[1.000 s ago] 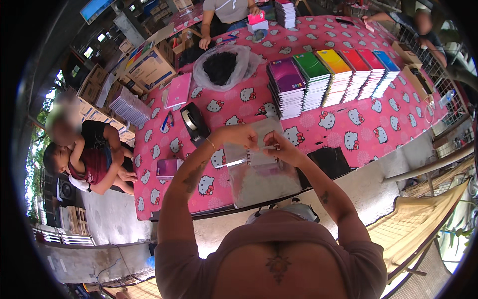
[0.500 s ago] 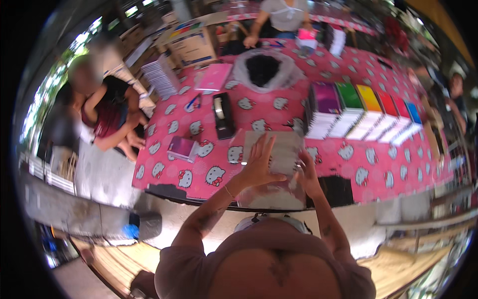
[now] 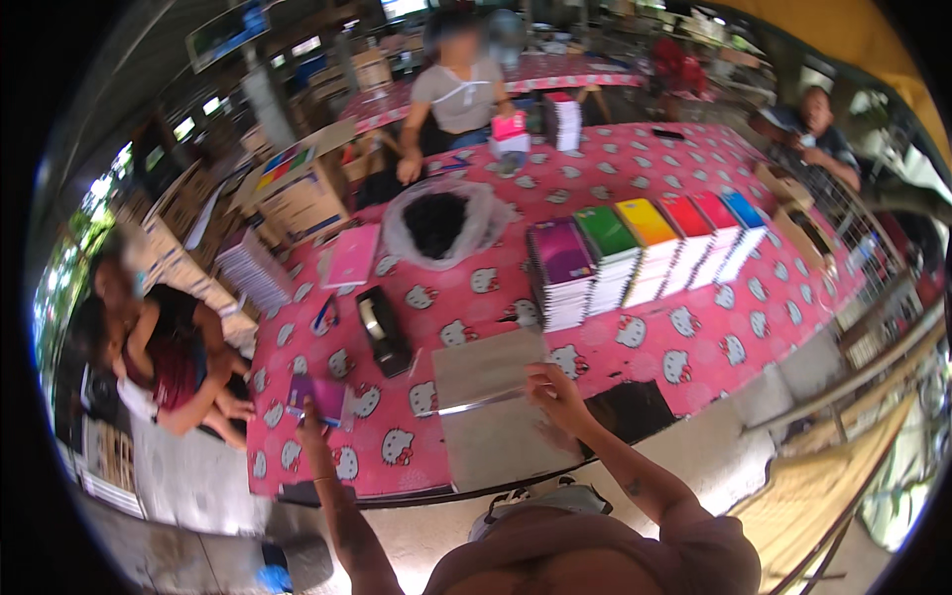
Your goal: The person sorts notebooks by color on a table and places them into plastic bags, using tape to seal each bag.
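Note:
My left hand [image 3: 312, 424] is closed on the near edge of a small purple notebook [image 3: 335, 402] on the left part of the table. A greyish, see-through plastic sheet [image 3: 486, 436] lies flat in front of me, with a shiny crease or strip across its middle. Over the sheet's right side is my right hand [image 3: 557, 399], its fingers loosely bent and apart, with nothing visible in them. Beyond the sheet, toward the left, sits a black tape dispenser [image 3: 385, 335].
Stacked spiral notebooks [image 3: 563, 253] in several colours stand at the right. Farther back are a white plastic bag [image 3: 399, 223] with black contents, a pink notebook [image 3: 351, 256], a blue pen [image 3: 325, 313] and a cardboard box [image 3: 297, 208]. People sit around the table [image 3: 645, 392].
My left hand has left the plastic sheet and moved left onto the small purple notebook. My right hand stays by the sheet's right side. The view has shifted, showing more of the far side.

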Demonstrator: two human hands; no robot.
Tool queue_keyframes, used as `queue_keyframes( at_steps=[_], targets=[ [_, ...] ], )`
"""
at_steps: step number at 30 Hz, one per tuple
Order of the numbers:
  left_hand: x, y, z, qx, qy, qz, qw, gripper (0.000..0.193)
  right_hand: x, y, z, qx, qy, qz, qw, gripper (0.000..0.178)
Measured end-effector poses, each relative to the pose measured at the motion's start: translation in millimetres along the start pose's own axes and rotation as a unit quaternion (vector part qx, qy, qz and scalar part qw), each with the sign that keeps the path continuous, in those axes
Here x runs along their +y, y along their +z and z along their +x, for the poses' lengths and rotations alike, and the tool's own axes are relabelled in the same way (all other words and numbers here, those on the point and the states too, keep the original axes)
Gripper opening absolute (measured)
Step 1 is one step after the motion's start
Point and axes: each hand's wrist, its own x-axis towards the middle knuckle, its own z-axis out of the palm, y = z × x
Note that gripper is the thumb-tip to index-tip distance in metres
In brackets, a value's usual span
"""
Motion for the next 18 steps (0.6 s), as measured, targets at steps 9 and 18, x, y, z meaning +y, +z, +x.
queue_keyframes(
  at_steps=[9, 18],
  targets=[
    [8, 62, 7, 0.153, 0.016, 0.236, 0.960, 0.088, 7, -90, -54, 0.126, -0.052, -0.147, 0.980, 0.033],
    [117, 222, -206, 0.064, 0.594, 0.135, 0.790, 0.042, -79, -332, 0, 0.373, -0.063, -0.530, 0.759, 0.066]
  ],
)
